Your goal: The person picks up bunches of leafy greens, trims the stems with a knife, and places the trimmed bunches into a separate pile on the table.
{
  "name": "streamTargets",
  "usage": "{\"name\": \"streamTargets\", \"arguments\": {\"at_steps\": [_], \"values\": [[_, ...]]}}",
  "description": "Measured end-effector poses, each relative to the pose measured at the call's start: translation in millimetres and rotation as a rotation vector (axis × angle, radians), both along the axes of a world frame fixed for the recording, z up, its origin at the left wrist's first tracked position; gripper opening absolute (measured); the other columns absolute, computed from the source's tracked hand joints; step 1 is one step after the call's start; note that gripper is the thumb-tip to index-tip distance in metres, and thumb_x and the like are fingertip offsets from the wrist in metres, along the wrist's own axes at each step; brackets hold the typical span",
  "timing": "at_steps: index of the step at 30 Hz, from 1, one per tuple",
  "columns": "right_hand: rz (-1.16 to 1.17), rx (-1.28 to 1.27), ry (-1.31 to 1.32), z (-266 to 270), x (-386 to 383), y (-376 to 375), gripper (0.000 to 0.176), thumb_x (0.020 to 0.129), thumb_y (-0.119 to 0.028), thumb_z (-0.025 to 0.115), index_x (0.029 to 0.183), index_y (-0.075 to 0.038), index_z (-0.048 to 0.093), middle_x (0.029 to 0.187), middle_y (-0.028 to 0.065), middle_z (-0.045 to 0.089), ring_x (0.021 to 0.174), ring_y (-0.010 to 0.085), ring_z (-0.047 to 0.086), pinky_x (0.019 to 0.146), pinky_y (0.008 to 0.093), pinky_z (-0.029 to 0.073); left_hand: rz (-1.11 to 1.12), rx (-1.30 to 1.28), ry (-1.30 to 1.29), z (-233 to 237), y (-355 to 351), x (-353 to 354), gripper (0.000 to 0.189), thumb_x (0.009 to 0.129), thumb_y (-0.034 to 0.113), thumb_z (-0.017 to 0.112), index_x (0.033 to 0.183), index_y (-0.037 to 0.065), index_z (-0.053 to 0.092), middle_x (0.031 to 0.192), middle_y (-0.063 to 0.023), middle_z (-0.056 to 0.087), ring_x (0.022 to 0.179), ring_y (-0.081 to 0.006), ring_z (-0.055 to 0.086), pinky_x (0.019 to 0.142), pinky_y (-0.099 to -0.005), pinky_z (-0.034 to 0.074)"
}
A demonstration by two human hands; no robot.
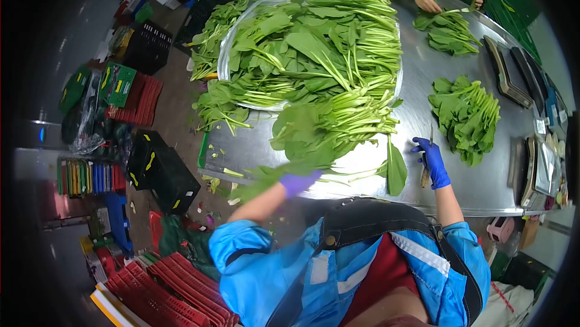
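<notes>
My left hand (299, 183), in a blue-purple glove, is smeared by motion at the table's near edge. Blurred green leaves (260, 183) are right beside it; its fingers cannot be made out. My right hand (431, 162), gloved too, is closed around a small knife (425, 177), with part of the blade showing above the fingers. A large heap of leafy greens (329, 43) covers the left and middle of the metal table, stalks mostly facing right. One loose leaf (396, 170) lies between my hands. Above my right hand rests a separate bunch (464, 115).
Across the table, a co-worker's hands (428, 3) handle another bunch (452, 32). Trays (507, 73) and a scale-like device (544, 167) line the right edge. Black crates (162, 170) and red stacked crates (163, 291) stand on the floor at left.
</notes>
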State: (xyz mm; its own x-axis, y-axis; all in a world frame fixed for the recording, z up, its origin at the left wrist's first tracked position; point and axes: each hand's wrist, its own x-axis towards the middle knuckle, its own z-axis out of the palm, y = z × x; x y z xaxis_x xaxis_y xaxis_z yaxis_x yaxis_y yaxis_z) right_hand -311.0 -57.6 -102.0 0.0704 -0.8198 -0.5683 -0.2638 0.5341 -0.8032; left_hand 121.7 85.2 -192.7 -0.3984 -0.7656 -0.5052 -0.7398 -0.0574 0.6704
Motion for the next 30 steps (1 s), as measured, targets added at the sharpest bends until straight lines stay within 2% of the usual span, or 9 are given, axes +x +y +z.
{"name": "streamTargets", "arguments": {"at_steps": [1,2,4,7,9,13,17,24,30], "values": [[0.014,0.0,-0.001,-4.7,2.9,0.1,0.035,0.089,-0.033,0.046,0.109,-0.011,0.064,0.083,0.0035,0.066,0.06,0.0099,0.051,0.055,0.0249,0.042,0.052,-0.022,-0.087,62.5,-5.1,22.0,0.041,0.092,0.028,0.044,0.128,0.008,0.049,0.129,-0.0147,0.051,0.114,-0.0294,0.051,0.098,-0.0387,0.039],[0.029,-0.001,0.0,-7.8,8.2,0.2,0.035,0.089,-0.033,0.047,0.11,-0.01,0.063,0.085,0.0036,0.067,0.063,0.0106,0.054,0.055,0.025,0.043,-0.078,-0.112,-0.341,7.2,6.9,79.9,0.037,0.091,0.026,0.044,0.122,0.01,0.054,0.123,-0.0152,0.055,0.109,-0.0326,0.055,0.091,-0.042,0.044],[0.046,0.011,-0.047,-11.2,19.1,1.8,0.034,0.089,-0.032,0.048,0.111,-0.01,0.062,0.091,0.0042,0.068,0.074,0.0125,0.061,0.056,0.0249,0.044,0.064,-0.447,-0.73,45.5,-10.5,142.7,0.031,0.083,0.018,0.048,0.111,0.009,0.058,0.112,-0.017,0.06,0.092,-0.0371,0.06,0.078,-0.0474,0.049],[0.105,0.031,-0.06,-20.9,31.3,-0.6,0.032,0.089,-0.03,0.049,0.111,-0.01,0.062,0.091,0.0045,0.067,0.076,0.0127,0.062,0.057,0.0248,0.045,0.212,-0.384,-1.183,116.0,-46.4,166.1,0.037,0.076,0.017,0.062,0.11,0.003,0.057,0.119,-0.0191,0.055,0.108,-0.0367,0.052,0.093,-0.0428,0.042],[0.107,0.013,-0.075,-15.3,41.8,-1.1,0.031,0.089,-0.029,0.051,0.111,-0.01,0.062,0.089,0.0042,0.067,0.075,0.0128,0.062,0.056,0.0246,0.044,0.382,-0.741,-0.681,123.8,-78.0,163.7,0.052,0.072,0.026,0.07,0.117,0.004,0.055,0.126,-0.0184,0.051,0.12,-0.0358,0.044,0.102,-0.0434,0.034],[0.09,0.041,-0.089,-9.7,58.1,3.5,0.033,0.087,-0.033,0.054,0.109,-0.011,0.062,0.082,0.0021,0.066,0.072,0.0096,0.058,0.058,0.0243,0.042,0.384,-0.684,0.071,148.8,-117.3,74.7,0.085,0.064,0.043,0.076,0.132,0.005,0.042,0.132,-0.0193,0.045,0.124,-0.0367,0.04,0.108,-0.0486,0.024],[0.141,0.047,-0.077,5.8,66.7,7.2,0.032,0.087,-0.034,0.054,0.107,-0.011,0.063,0.08,0.0021,0.065,0.069,0.0089,0.055,0.059,0.0235,0.041,0.147,-0.548,-0.183,96.1,-121.0,-18.4,0.133,0.051,0.063,0.076,0.146,0.006,0.002,0.138,-0.0273,0.032,0.13,-0.0431,0.028,0.108,-0.0584,0.004],[0.065,0.02,0.008,-9.9,30.8,13.3,0.033,0.09,-0.033,0.05,0.109,-0.01,0.064,0.08,0.0025,0.066,0.063,0.0097,0.054,0.053,0.0216,0.042,0.092,-0.418,-0.286,111.3,-35.6,-96.2,0.137,0.046,0.055,0.081,0.146,0.008,0.001,0.133,-0.0255,0.037,0.128,-0.0434,0.029,0.105,-0.0646,0.007],[0.04,-0.019,-0.047,-2.2,46.4,4.6,0.031,0.089,-0.031,0.052,0.107,-0.009,0.064,0.078,0.0015,0.065,0.061,0.0089,0.052,0.054,0.0216,0.041,0.191,-0.735,-0.348,84.3,-32.8,-109.3,0.119,0.056,0.033,0.08,0.146,0.012,0.005,0.123,-0.0214,0.046,0.113,-0.0391,0.045,0.097,-0.0558,0.03]]}}
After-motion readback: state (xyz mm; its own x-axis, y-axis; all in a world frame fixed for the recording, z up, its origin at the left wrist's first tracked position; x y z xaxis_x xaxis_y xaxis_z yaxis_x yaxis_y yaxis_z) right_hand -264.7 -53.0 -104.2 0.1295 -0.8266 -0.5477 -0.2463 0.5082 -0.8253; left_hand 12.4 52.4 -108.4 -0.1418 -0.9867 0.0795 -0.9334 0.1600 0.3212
